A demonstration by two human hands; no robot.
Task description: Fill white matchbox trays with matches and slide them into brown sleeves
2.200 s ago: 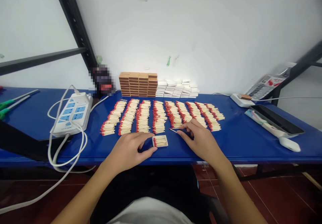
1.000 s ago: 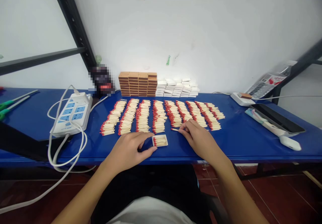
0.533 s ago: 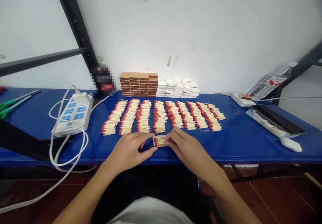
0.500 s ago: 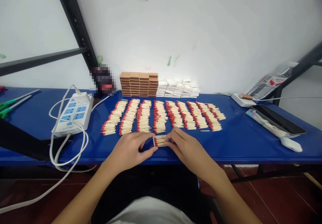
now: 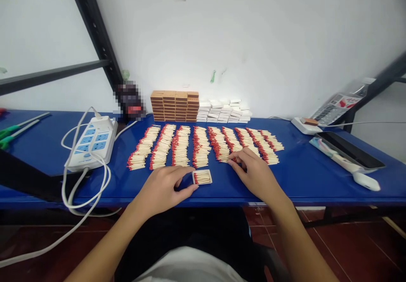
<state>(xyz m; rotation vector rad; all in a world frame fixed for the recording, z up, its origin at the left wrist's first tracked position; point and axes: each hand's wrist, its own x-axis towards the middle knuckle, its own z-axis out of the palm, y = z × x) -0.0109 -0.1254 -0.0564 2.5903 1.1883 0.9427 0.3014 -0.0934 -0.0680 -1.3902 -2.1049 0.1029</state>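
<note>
A small white matchbox tray (image 5: pixel 210 176) with red-headed matches in it lies at the table's front edge. My left hand (image 5: pixel 166 189) grips its left end between thumb and forefinger, the other fingers curled. My right hand (image 5: pixel 252 170) is up and to the right of the tray, thumb and forefinger pinched at the near end of a row of matches (image 5: pixel 218 142). Stick ends show at those fingertips; how many are gripped is hidden. Several more slanting rows of matches (image 5: pixel 158 149) lie behind both hands, heads to the left.
Brown matchbox sleeves (image 5: pixel 175 106) and white trays (image 5: pixel 223 112) are stacked against the wall. A power strip (image 5: pixel 91 142) with looping white cables lies at left. At right are a phone (image 5: pixel 350 149), a white adapter (image 5: pixel 306 126) and a leaning plastic bottle (image 5: pixel 344 102).
My right hand has left the tray and moved right and away from me to a match row. My left hand and the tray have stayed put.
</note>
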